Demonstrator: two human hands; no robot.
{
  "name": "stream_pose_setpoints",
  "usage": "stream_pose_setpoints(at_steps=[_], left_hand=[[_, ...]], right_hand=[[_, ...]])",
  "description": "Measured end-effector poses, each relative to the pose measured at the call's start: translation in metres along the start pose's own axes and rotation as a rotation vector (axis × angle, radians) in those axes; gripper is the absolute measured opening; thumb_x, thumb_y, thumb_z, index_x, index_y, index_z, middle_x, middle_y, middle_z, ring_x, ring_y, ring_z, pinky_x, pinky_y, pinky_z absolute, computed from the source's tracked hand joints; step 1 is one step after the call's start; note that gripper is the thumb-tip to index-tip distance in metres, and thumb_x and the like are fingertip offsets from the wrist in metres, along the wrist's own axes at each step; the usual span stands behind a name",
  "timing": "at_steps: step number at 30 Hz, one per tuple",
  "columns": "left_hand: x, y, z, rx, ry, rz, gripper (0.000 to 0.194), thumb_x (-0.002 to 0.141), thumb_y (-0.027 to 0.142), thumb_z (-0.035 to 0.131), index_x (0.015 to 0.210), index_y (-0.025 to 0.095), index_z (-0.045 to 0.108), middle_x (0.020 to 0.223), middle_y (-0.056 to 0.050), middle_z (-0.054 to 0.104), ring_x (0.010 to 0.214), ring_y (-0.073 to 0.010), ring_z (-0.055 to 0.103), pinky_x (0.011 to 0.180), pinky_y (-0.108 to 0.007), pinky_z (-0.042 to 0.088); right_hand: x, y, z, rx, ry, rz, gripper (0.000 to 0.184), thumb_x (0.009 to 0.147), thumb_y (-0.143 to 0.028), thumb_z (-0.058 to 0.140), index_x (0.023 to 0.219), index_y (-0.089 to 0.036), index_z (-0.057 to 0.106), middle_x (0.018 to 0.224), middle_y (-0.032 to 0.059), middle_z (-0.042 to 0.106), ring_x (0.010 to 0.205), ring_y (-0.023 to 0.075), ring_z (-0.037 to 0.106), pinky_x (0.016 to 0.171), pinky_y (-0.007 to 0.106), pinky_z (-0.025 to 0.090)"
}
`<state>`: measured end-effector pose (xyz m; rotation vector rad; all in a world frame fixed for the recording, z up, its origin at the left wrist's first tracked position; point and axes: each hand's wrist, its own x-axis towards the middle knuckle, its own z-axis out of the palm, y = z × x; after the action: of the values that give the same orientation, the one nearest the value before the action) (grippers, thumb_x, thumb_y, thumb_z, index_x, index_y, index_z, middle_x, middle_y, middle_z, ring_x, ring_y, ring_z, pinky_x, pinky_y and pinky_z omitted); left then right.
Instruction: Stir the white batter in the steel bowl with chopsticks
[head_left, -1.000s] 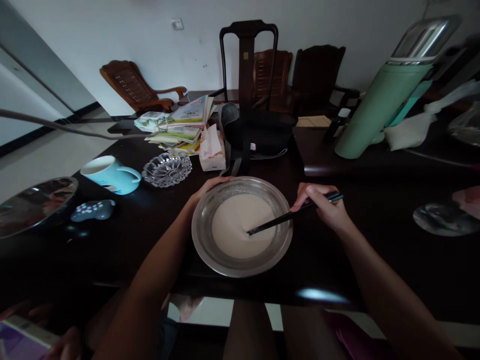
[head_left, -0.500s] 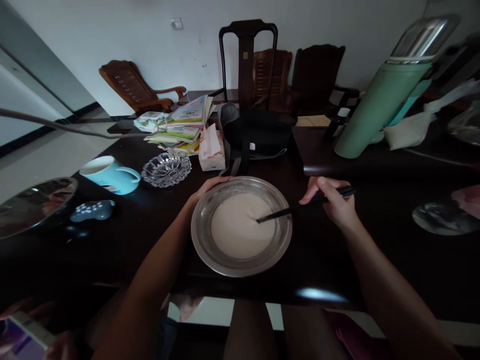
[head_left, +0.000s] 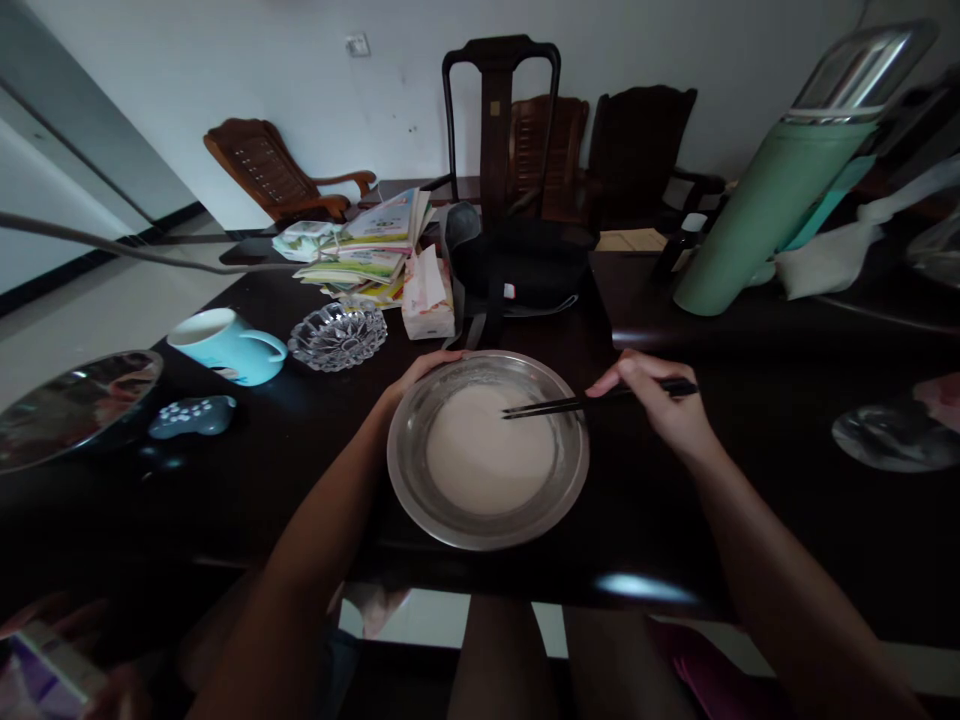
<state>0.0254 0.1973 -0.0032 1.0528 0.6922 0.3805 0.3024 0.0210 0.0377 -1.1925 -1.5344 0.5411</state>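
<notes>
A wide steel bowl (head_left: 411, 490) stands near the front edge of the dark table, with a pale, smooth batter (head_left: 487, 460) in it. My left hand (head_left: 421, 372) grips the bowl's far left rim; part of its fingers is hidden behind the bowl. In my right hand (head_left: 660, 395), to the right of the bowl, is a pair of black chopsticks (head_left: 559, 406), fingers closed around them. They slant over the right rim, and their tips are at the batter's surface, slightly apart.
Left of the bowl are a light-blue mug (head_left: 229, 347), a glass dish (head_left: 339, 336), a grey game controller (head_left: 193, 417) and another metal bowl (head_left: 79, 408). Behind stand a tissue pack (head_left: 429, 300), books (head_left: 375, 240), a black bag (head_left: 525, 265) and a green flask (head_left: 776, 215). Another person's hands (head_left: 112, 690) hold a box.
The chopstick tips have moved away from me and a little left through the batter, and the two sticks now show apart. My left hand stays on the rim.
</notes>
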Motion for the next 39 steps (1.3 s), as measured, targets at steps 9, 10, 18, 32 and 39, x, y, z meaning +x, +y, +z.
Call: stream_pose_setpoints(at_steps=[9, 10, 18, 32, 39], left_hand=[[-0.003, 0.001, 0.003, -0.01, 0.033, -0.007, 0.026, 0.073, 0.032, 0.064, 0.094, 0.019, 0.073, 0.069, -0.001, 0.072, 0.072, -0.0202, 0.065, 0.081, -0.031, 0.048], [-0.002, 0.001, 0.002, -0.022, 0.035, -0.006, 0.026, 0.072, 0.032, 0.064, 0.092, 0.019, 0.073, 0.069, -0.001, 0.072, 0.072, -0.0197, 0.065, 0.08, -0.03, 0.048], [-0.001, -0.001, -0.001, -0.017, 0.014, 0.0, 0.025, 0.075, 0.031, 0.06, 0.094, 0.019, 0.073, 0.078, -0.003, 0.074, 0.084, -0.0215, 0.066, 0.083, -0.029, 0.046], [-0.003, 0.001, 0.001, 0.038, 0.032, 0.014, 0.023, 0.075, 0.031, 0.061, 0.091, 0.02, 0.073, 0.067, -0.001, 0.072, 0.073, -0.0202, 0.064, 0.082, -0.031, 0.046], [-0.002, 0.0, 0.001, 0.009, 0.034, 0.015, 0.022, 0.075, 0.03, 0.061, 0.09, 0.021, 0.074, 0.075, -0.001, 0.074, 0.079, -0.02, 0.065, 0.081, -0.029, 0.047]], right_hand=[[-0.007, -0.002, 0.016, 0.088, -0.316, -0.061, 0.031, 0.094, -0.035, 0.05, 0.083, -0.022, 0.076, 0.075, 0.0042, 0.07, 0.074, 0.0162, 0.06, 0.069, 0.03, 0.045], [-0.007, -0.002, 0.019, 0.055, -0.339, -0.085, 0.027, 0.093, -0.034, 0.052, 0.087, -0.022, 0.076, 0.08, 0.0041, 0.071, 0.078, 0.0163, 0.06, 0.072, 0.03, 0.046], [-0.003, 0.003, 0.003, -0.009, 0.048, -0.068, 0.034, 0.094, -0.04, 0.049, 0.077, -0.024, 0.074, 0.071, 0.0034, 0.072, 0.072, 0.0185, 0.064, 0.072, 0.034, 0.048], [-0.004, -0.005, 0.018, -0.056, -0.271, -0.124, 0.02, 0.09, -0.032, 0.057, 0.094, -0.026, 0.075, 0.085, 0.003, 0.072, 0.078, 0.0167, 0.061, 0.072, 0.031, 0.048], [-0.001, -0.001, -0.011, 0.097, 0.005, 0.025, 0.043, 0.094, -0.045, 0.047, 0.067, -0.024, 0.074, 0.064, 0.0041, 0.07, 0.062, 0.0184, 0.062, 0.065, 0.034, 0.049]])
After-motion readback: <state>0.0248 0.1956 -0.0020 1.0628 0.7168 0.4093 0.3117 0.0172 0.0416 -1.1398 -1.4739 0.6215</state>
